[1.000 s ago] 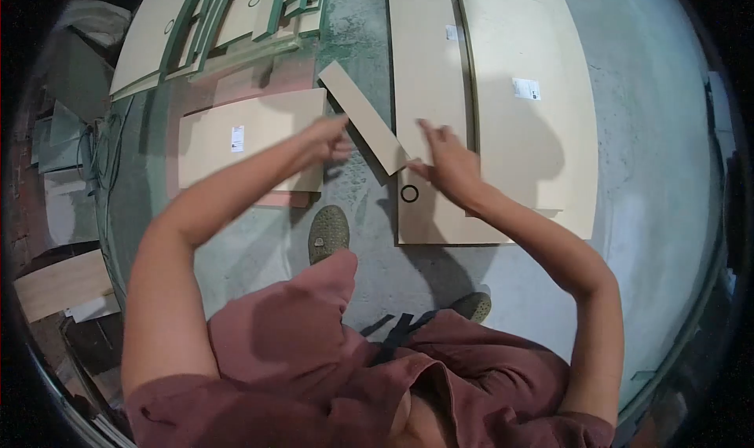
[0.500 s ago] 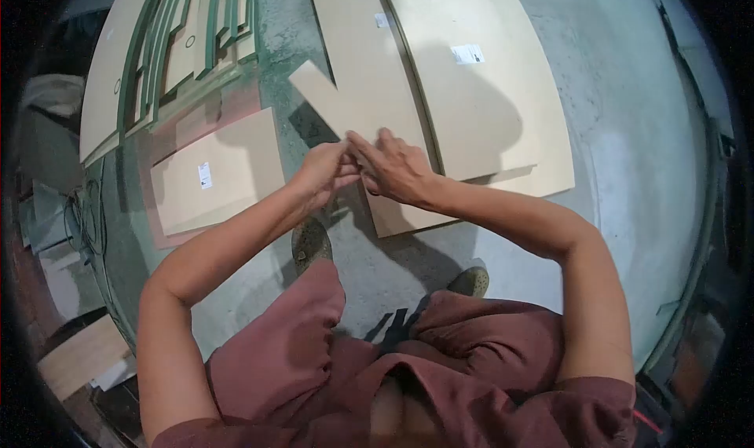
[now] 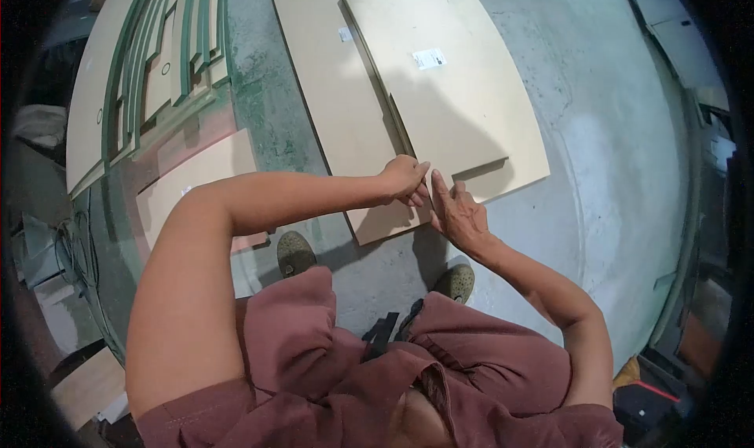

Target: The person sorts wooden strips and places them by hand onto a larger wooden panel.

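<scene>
A narrow pale board (image 3: 410,140), turned nearly edge-on, lies over the large pale panels and is hard to tell apart from them. My left hand (image 3: 404,179) is closed round its near end. Just to the right, my right hand (image 3: 459,212) has its fingers stretched and apart, with the fingertips beside that same end; whether they touch it is unclear. Beneath, a smaller top panel (image 3: 440,95) with a white label (image 3: 430,58) rests on a wider panel (image 3: 322,95) on the floor.
Green-edged boards (image 3: 184,47) with cut-outs lie at the upper left. A smaller panel (image 3: 228,161) is partly behind my left forearm. My shoes (image 3: 296,253) stand on the grey floor (image 3: 613,165). Cables (image 3: 88,259) run down the left side.
Both hands have moved right with the narrow board, which has turned from its broad face to nearly edge-on. My right hand's fingers have spread. The view has shifted, and the panels appear further left.
</scene>
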{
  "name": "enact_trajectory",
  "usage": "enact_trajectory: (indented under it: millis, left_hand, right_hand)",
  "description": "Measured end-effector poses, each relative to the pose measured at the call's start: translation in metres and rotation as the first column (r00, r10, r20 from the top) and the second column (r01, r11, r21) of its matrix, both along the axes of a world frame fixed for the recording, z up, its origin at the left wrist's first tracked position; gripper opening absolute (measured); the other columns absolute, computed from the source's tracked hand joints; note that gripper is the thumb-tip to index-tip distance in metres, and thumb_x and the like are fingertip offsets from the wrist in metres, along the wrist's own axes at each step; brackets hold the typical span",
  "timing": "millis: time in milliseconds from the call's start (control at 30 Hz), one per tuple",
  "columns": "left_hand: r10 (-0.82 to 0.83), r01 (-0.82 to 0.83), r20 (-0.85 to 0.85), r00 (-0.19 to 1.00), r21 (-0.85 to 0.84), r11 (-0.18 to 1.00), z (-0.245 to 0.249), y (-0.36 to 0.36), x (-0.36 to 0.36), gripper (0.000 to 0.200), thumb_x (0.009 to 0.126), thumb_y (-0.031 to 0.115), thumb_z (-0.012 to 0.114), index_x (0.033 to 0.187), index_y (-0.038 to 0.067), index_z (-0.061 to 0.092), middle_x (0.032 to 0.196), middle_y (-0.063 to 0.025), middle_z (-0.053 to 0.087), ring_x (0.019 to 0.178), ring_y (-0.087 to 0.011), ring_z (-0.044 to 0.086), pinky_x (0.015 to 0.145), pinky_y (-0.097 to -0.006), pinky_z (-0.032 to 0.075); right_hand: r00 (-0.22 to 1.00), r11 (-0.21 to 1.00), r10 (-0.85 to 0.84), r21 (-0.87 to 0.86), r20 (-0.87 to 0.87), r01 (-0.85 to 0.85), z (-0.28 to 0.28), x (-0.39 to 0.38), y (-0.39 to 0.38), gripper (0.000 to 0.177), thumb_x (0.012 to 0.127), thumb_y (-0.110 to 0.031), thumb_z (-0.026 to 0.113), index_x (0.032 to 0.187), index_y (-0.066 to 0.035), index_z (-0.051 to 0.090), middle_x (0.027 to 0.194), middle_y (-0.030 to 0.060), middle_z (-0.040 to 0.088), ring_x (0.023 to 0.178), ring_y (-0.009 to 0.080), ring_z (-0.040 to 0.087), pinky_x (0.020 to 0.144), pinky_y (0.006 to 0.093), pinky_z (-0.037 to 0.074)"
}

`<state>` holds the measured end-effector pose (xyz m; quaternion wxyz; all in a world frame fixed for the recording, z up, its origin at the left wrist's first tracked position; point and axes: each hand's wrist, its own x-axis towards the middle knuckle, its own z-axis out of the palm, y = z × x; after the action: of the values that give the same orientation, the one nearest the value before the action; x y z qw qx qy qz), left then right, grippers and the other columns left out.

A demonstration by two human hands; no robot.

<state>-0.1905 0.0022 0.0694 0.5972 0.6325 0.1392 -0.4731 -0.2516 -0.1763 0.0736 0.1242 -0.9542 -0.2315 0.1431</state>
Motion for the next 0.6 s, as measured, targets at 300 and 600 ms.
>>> enact_trajectory:
  millis: [300, 600]
  left_hand:
    - [0.192, -0.201, 0.122, 0.974, 0.069, 0.977, -0.015, 0.04, 0.078, 0.041, 0.093, 0.034, 0.044, 0.081, -0.004, 0.053, 0.068, -0.0152, 0.061, 0.055, -0.025, 0.064, 0.045, -0.0326, 0.053]
    - [0.435, -0.513, 0.451, 0.779, 0.06, 0.856, -0.039, 0.099, 0.217, 0.05, 0.087, 0.038, 0.053, 0.063, -0.005, 0.057, 0.057, -0.0138, 0.06, 0.046, -0.0228, 0.062, 0.043, -0.0328, 0.051]
  right_hand:
    - [0.993, 0.999, 0.01, -0.048, 0.12, -0.004, -0.001, 0.093, 0.056, 0.075, 0.071, -0.023, 0.067, 0.135, -0.013, 0.03, 0.09, 0.0181, 0.047, 0.073, 0.0328, 0.057, 0.054, 0.0407, 0.05]
    - [0.97, 0.999, -0.029, 0.027, 0.24, 0.023, -0.024, 0.252, 0.128, 0.067, 0.075, -0.034, 0.064, 0.132, -0.014, 0.035, 0.092, 0.0174, 0.051, 0.08, 0.0335, 0.058, 0.061, 0.0429, 0.05]
